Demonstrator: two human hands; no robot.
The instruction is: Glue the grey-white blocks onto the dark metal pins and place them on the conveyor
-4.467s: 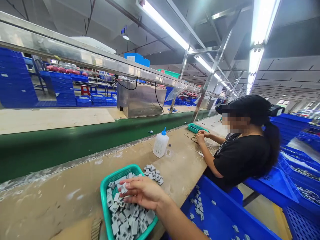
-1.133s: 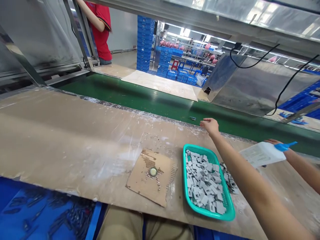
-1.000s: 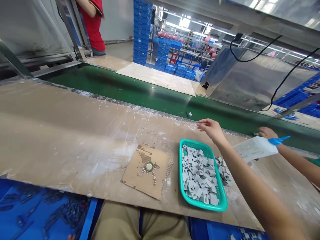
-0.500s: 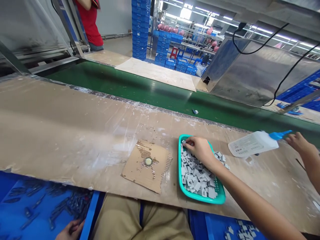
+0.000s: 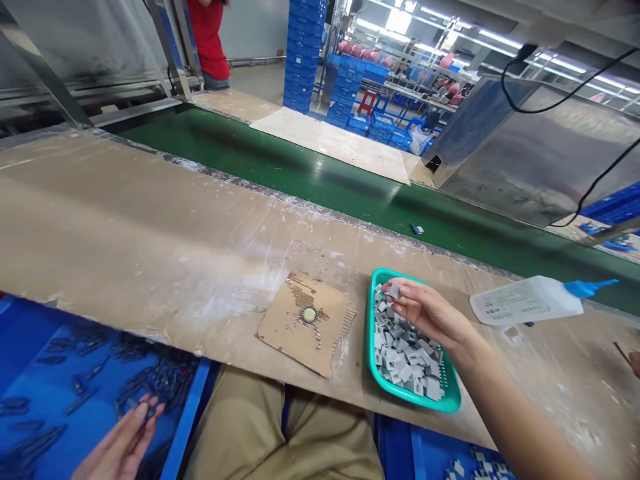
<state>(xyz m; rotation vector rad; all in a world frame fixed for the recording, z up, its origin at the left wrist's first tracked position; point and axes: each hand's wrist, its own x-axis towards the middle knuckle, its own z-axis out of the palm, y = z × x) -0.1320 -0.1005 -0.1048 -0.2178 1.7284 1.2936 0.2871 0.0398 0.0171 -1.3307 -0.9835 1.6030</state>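
My right hand hovers over the teal basket of grey blocks and pinches one grey block between thumb and fingertips. At the bottom left, my left hand is over the blue bin of dark metal parts. Its fingertips are closed on a small dark part. A cardboard scrap with a round bottle cap on it lies just left of the basket.
A white glue bottle with a blue nozzle lies on its side at the right. The green conveyor belt carries one small piece. A steel box stands beyond it. Another blue bin sits bottom right. A person in red stands far back.
My right hand came back from the belt edge into the basket and lifted one grey block. My left hand rose from the blue bin. The other person's hand let go of the bottle.
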